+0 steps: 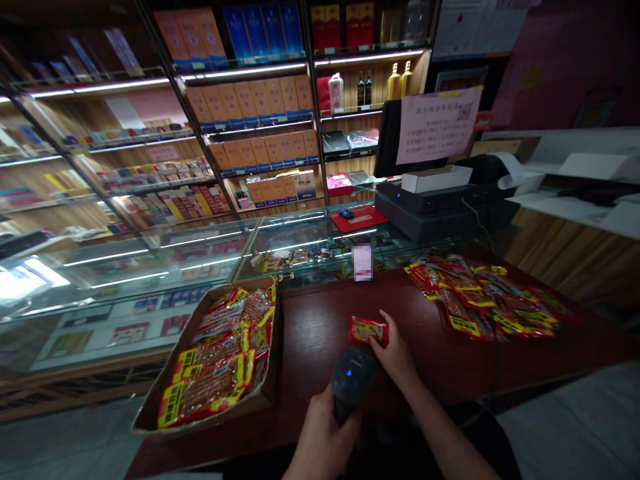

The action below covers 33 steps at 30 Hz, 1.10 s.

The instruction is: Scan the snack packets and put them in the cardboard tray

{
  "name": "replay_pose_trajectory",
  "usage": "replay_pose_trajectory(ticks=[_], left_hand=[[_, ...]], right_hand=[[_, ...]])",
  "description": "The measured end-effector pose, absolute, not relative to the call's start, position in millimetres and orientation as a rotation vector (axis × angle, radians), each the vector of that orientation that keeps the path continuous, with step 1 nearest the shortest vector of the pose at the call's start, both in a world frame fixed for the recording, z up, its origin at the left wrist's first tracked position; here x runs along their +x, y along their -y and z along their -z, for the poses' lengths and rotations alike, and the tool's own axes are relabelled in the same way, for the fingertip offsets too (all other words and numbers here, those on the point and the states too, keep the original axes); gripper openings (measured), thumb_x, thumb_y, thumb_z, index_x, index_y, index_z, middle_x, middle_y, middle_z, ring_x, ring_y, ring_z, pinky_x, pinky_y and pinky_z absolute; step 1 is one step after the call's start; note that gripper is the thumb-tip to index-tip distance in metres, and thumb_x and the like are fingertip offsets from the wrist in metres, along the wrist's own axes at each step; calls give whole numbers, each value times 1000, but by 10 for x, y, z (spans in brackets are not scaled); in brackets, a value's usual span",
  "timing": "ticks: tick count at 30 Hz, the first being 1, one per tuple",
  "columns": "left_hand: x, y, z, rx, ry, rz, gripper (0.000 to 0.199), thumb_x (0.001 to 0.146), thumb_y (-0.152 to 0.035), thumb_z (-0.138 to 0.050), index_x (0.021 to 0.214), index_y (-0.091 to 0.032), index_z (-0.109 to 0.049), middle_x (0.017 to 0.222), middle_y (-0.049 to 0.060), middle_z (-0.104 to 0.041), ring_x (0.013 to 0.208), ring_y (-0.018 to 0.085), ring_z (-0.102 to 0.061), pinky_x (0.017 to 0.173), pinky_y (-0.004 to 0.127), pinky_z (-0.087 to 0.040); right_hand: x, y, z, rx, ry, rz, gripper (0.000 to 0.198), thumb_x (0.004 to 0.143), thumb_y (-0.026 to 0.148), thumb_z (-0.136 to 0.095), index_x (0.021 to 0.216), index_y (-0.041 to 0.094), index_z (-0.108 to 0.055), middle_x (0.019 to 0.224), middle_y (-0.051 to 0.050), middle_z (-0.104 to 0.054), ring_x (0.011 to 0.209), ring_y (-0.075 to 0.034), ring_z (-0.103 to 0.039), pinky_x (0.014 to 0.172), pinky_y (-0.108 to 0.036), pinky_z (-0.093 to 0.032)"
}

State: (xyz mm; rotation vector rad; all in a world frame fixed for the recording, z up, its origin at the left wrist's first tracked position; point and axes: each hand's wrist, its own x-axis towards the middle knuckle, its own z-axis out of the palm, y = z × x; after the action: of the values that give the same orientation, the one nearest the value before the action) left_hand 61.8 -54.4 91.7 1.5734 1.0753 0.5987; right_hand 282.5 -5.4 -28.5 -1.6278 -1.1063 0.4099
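A dark barcode scanner with a lit blue light is wrapped in the fingers of my left hand, low over the table's near side. My right hand pinches the right end of a small red and yellow snack packet just above the dark red tabletop. The scanner's head is close to the packet's lower edge. Left of my hands stands an open cardboard box filled with red and yellow snack packets. On the right lies a loose heap of similar packets.
Behind the table runs a glass display counter. A black cash drawer and a monitor with a pink notice stand at the back right. A mouse rests on a red mat. Shelves of boxed goods line the wall.
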Motion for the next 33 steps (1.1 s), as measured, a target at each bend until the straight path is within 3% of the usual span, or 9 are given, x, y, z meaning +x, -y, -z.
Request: replay_pose_trajectory(ticks=[11, 22, 33], left_hand=[[618, 560, -887, 1462, -1124, -657, 13, 75, -27, -69, 81, -16, -69, 62, 2, -65, 58, 18, -57, 51, 24, -44], [592, 509, -763, 1514, -1136, -628, 7, 79, -20, -62, 81, -14, -65, 58, -5, -53, 52, 11, -43, 49, 21, -34], [633, 539, -876, 1486, -1160, -698, 5, 75, -21, -65, 76, -16, -65, 57, -4, -54, 53, 12, -47, 49, 21, -36]], right_hand=[[2825, 45, 312, -1565, 1139, -380, 67, 87, 35, -58, 150, 22, -38, 121, -16, -72, 102, -28, -73, 93, -48, -58], [2830, 50, 331, -1623, 1167, -326, 64, 87, 35, -58, 146, 19, -43, 118, -16, -73, 97, -29, -75, 90, -47, -60], [2901, 24, 444, -1570, 1190, -403, 68, 87, 32, -59, 151, 20, -37, 121, -15, -73, 99, -27, -75, 91, -46, -60]])
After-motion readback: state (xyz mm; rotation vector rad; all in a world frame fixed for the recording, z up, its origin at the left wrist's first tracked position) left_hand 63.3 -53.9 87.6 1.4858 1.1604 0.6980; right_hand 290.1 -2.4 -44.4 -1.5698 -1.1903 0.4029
